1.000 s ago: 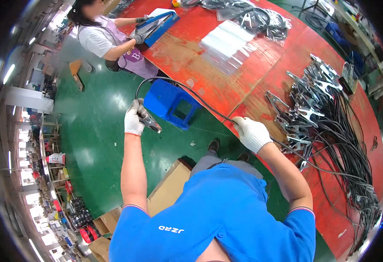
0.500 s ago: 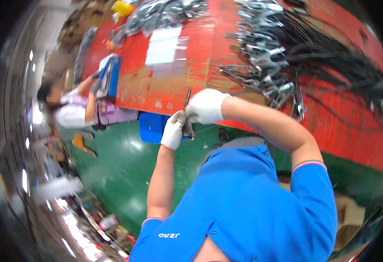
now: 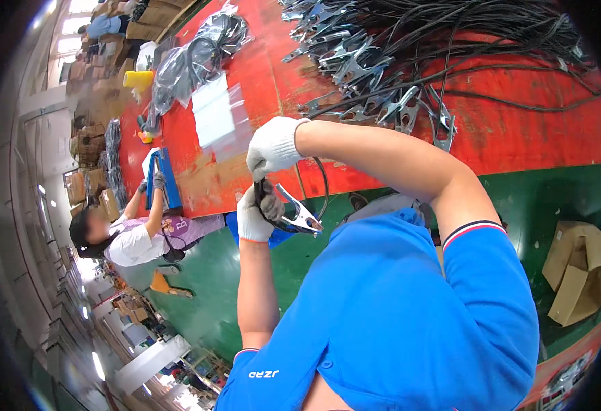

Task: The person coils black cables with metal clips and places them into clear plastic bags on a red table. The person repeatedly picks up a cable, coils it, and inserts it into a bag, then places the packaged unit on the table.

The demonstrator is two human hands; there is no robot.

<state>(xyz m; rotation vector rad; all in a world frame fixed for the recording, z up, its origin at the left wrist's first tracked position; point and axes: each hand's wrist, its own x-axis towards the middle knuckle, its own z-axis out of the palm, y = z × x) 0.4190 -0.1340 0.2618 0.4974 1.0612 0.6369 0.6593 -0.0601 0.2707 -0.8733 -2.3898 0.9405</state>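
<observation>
In front of the red table's edge, my gloved left hand (image 3: 258, 214) is closed around a black cable (image 3: 326, 188) with a silver spring clamp (image 3: 303, 215) on it. The clamp sticks out to the right, below the cable's loop. Just above, my gloved right hand (image 3: 273, 149) has its fingers pressed together on the upper part of the cable, which they partly hide. Both hands wear white knit gloves. Beyond my right forearm lies a heap of silver spring clamps (image 3: 355, 58) with black cables (image 3: 479, 34) trailing right.
On the red table (image 3: 383, 164) lie clear plastic bags (image 3: 239, 116), bagged cables (image 3: 198, 61) and a yellow roll (image 3: 138, 79). At the left, a co-worker (image 3: 136, 240) in grey gloves handles a blue box (image 3: 165, 181). An open cardboard box (image 3: 581, 274) stands on the green floor.
Both hands have shifted left in the picture, and the silver clamp and cable loop now show plainly. The whole view has turned, so the table and heap appear moved.
</observation>
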